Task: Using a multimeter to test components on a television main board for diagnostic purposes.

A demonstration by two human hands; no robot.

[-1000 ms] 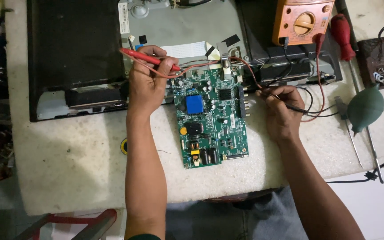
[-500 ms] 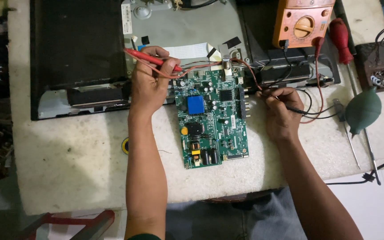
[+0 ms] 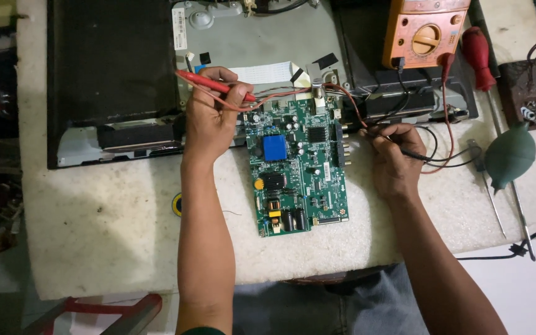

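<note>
Left hand [image 3: 211, 118] pinches the red probe [image 3: 213, 84], its tip just beyond the fingertips over the circuit board [image 3: 298, 164]. Right hand [image 3: 393, 160] grips the black probe [image 3: 412, 152] at the board's edge.

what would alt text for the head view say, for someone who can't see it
Seen from above, the left hand holds a red probe and the right hand a black probe at either side of a green circuit board on a worn white table. An orange multimeter sits beyond.
</note>
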